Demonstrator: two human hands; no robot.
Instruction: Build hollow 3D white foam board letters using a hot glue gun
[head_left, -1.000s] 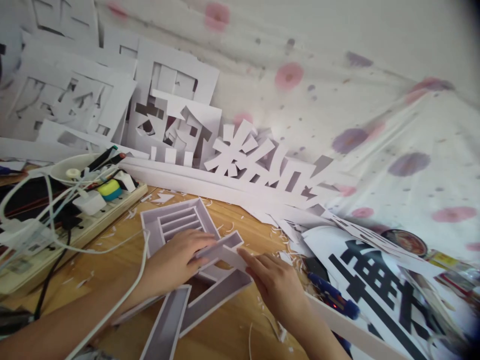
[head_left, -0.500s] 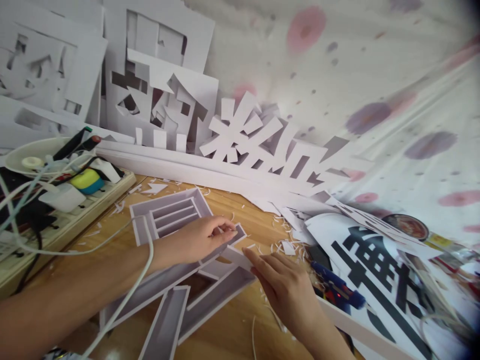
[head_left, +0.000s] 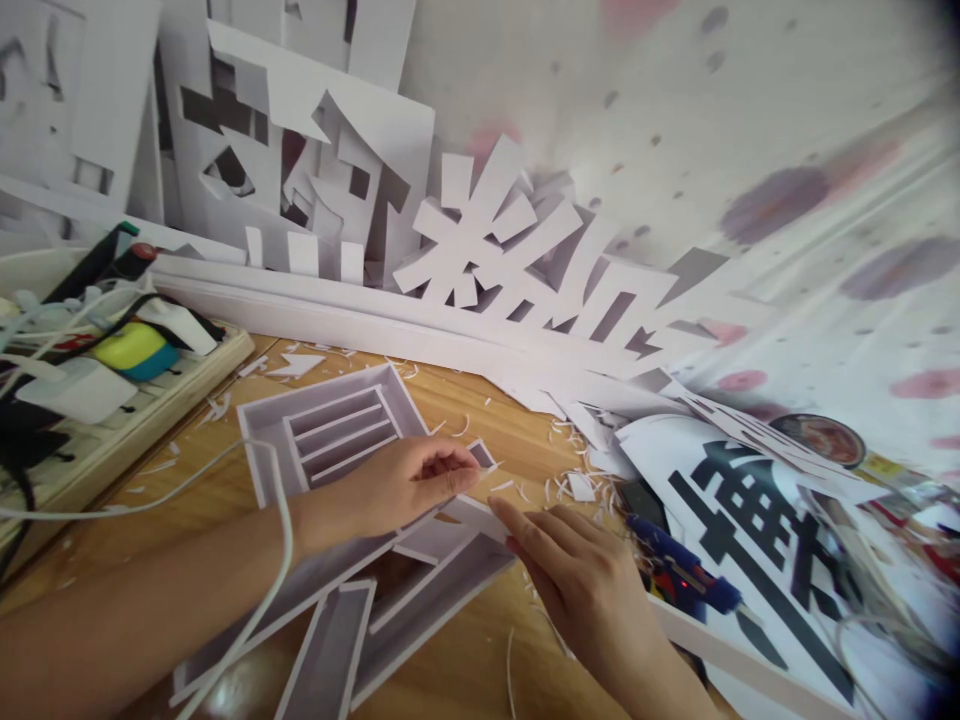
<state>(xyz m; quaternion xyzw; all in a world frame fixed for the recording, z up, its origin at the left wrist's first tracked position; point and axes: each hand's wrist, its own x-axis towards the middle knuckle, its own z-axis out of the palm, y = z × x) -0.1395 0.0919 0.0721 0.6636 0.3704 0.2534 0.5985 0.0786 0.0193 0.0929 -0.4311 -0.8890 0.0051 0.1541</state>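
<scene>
A hollow white foam-board letter (head_left: 442, 610) with thin upright walls lies on the wooden table in front of me. My left hand (head_left: 431, 475) reaches over its middle, with curled fingers and the thumb pressed close to them beside a short arm of the letter. Whatever those fingertips pinch, if anything, is too small to make out. At the letter's right corner my right hand (head_left: 577, 570) has its fingers close together, index fingertip against the wall and thumb mostly hidden. A white cord (head_left: 281, 560) crosses over my left forearm.
On the left stands a power strip (head_left: 180, 400) with plugs and cables. A blue glue gun (head_left: 686, 570) with a red light lies right of my right hand, near a sheet printed with black characters (head_left: 757, 500). White offcuts (head_left: 581, 487) litter the table. Cut-out white boards (head_left: 480, 240) lean behind.
The view has shifted slightly, so the background sits higher and farther left. My left fingers have curled in a little more at the letter's arm. My right hand stays at the corner.
</scene>
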